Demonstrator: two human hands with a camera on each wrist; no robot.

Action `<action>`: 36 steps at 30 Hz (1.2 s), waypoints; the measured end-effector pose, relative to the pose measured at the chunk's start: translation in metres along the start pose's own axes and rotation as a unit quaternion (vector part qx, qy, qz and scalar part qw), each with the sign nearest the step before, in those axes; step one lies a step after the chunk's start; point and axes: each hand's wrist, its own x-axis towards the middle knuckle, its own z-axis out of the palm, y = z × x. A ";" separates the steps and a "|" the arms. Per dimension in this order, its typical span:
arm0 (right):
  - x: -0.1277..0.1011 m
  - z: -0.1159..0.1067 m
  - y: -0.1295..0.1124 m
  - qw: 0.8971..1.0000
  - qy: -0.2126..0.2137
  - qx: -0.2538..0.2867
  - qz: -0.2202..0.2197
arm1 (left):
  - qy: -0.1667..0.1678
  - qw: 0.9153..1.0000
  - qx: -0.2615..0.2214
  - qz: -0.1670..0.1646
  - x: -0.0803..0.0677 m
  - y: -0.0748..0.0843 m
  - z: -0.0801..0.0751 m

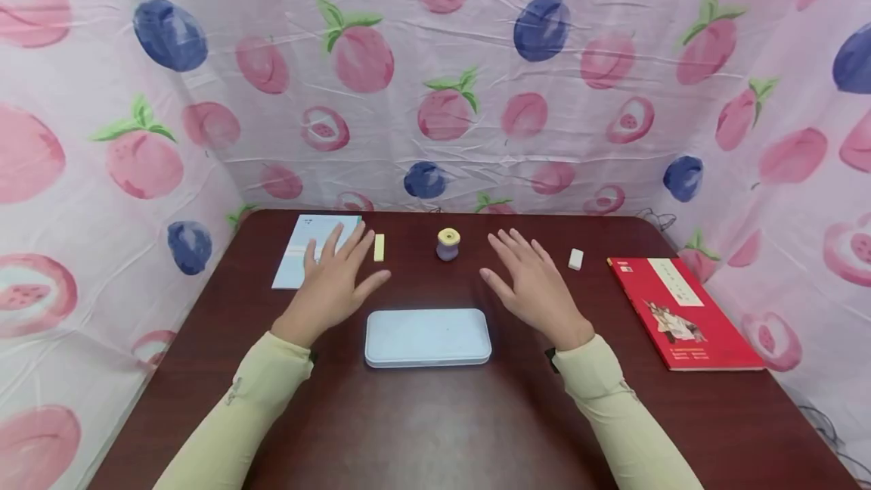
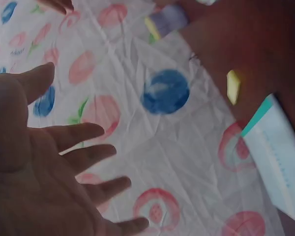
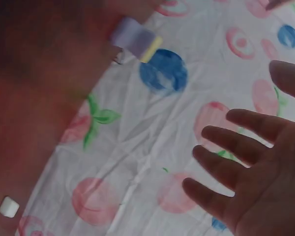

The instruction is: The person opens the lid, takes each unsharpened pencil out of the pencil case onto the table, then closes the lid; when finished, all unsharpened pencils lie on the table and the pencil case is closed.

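My left hand [image 1: 331, 284] is spread over the table's left side with nothing in it, its fingers overlapping the view of a pale blue notebook [image 1: 294, 252]. Just right of its fingertips lies a small yellow strip [image 1: 379, 247]. My right hand [image 1: 534, 287], fingers straight, hovers at the right and holds nothing. A white eraser [image 1: 575, 258] lies beyond its fingers to the right. Between the hands, farther back, stands a purple pencil sharpener-like object with a yellow top [image 1: 447, 244]. Closer to me is a closed light blue pencil case [image 1: 428, 337]. Both wrist views show the palms bare.
A red book [image 1: 686, 313] lies flat at the table's right edge. The dark brown table [image 1: 422, 429] meets a fruit-printed curtain [image 1: 490, 97] at its back and sides. Cables [image 1: 823, 426] show beside the table at the lower right.
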 end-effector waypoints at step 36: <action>-0.046 0.054 -0.015 0.962 -0.108 -0.102 -0.230 | -0.158 0.980 0.051 0.107 -0.046 -0.009 0.059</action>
